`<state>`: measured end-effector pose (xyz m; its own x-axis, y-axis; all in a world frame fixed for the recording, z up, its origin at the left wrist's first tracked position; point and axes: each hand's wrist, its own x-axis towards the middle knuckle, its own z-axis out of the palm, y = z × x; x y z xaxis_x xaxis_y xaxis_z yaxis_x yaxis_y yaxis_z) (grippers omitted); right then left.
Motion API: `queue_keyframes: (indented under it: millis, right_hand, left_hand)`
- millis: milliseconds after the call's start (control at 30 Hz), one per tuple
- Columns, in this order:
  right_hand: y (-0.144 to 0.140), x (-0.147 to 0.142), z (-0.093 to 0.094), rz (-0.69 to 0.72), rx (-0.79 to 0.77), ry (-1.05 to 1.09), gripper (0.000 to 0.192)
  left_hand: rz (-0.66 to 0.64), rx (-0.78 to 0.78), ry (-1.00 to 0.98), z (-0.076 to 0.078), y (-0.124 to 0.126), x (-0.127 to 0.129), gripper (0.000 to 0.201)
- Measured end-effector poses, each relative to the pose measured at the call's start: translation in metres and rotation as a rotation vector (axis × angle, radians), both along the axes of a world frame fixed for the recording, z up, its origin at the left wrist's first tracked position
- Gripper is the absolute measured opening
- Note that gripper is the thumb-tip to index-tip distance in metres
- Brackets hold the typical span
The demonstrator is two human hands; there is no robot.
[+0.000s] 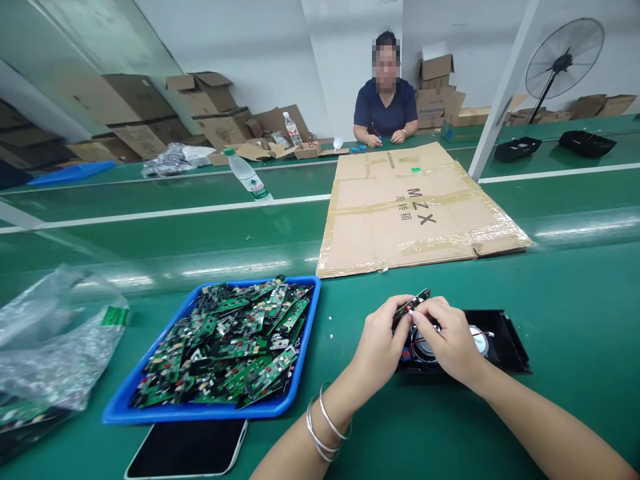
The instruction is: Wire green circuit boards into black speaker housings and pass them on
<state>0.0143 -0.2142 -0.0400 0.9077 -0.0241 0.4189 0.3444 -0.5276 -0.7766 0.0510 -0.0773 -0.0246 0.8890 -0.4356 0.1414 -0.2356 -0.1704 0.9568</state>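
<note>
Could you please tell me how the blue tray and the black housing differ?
The blue tray looks larger; the black housing looks smaller. The tray holds heaped circuit boards, while the housing holds round parts. The tray lies left, the housing right. Both rest on the green table.

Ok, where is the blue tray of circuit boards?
In the head view, the blue tray sits left of centre on the green table, between the clear plastic bag and the left hand.
</note>
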Motion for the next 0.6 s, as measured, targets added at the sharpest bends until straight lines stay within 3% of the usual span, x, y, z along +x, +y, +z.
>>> queue_keyframes:
  millis: [333,600]
  right_hand:
    - [0.0013,0.0005,-0.0040,-0.026,-0.061,-0.080,0.024]
    - [0.0032,-0.0005,-0.0053,-0.030,-0.091,-0.113,0.023]
  left_hand:
    - [-0.044,0.087,-0.010,0.0014,0.0032,-0.0014,0.024]
    - [-0.059,0.049,0.026,0.0010,0.0034,-0.0021,0.021]
